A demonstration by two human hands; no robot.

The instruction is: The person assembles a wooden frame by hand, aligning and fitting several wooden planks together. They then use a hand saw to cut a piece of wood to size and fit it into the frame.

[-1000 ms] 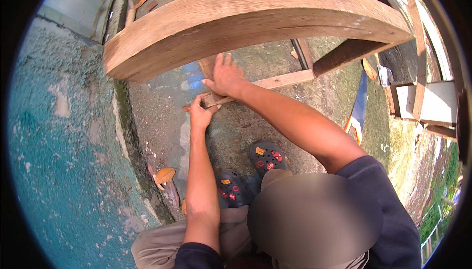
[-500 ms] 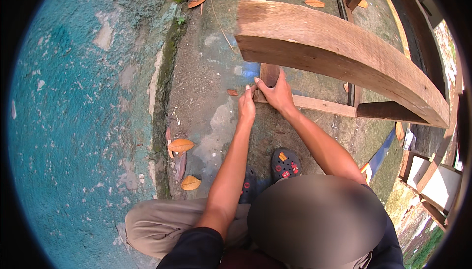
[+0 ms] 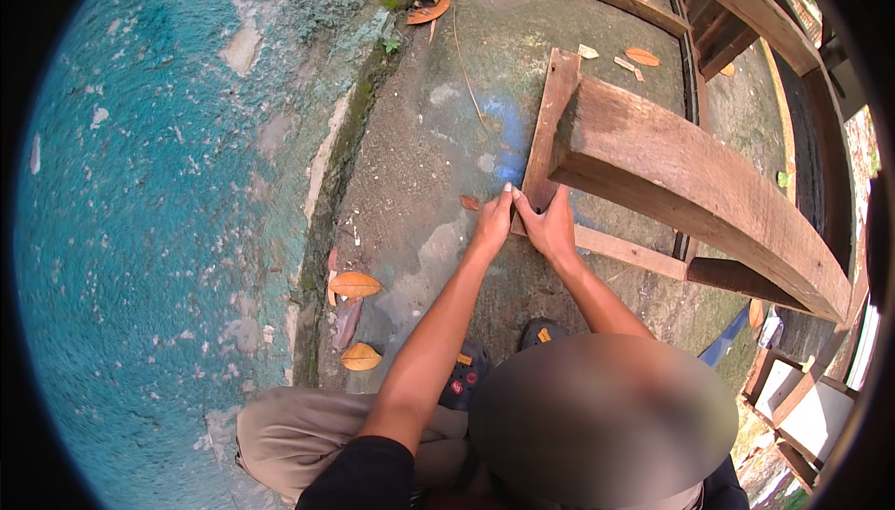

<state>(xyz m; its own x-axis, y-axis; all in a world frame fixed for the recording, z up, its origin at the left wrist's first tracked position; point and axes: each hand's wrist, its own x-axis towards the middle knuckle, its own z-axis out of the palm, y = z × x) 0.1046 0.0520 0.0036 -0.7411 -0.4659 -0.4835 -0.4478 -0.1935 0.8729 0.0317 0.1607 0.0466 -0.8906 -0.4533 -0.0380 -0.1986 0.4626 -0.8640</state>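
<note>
A flat brown wooden board [image 3: 546, 128] stretches away from me, its near end meeting a lighter wooden rail [image 3: 634, 254] at a corner. My left hand [image 3: 492, 223] is closed at the board's near left edge, fingers pressed together. At the same end, my right hand [image 3: 552, 223] grips the board, its thumb on the left and fingers on the right. The two thumbs are close together. Above and to the right, a thick curved-looking wooden beam [image 3: 690, 170] covers part of the board's right side. What lies under my fingertips is hidden.
A rough turquoise wall [image 3: 168, 212] runs along my left, with a mossy ledge at its foot. Dry leaves [image 3: 355, 284] lie on the concrete. More wooden framing [image 3: 625, 5] stands at the far right. A blue blade-like piece [image 3: 723, 337] lies to the right of my knees.
The view has shifted, so the frame sits lower and farther right. More of the board now shows beyond the beam. My hands remain at the same corner, slightly closer together.
</note>
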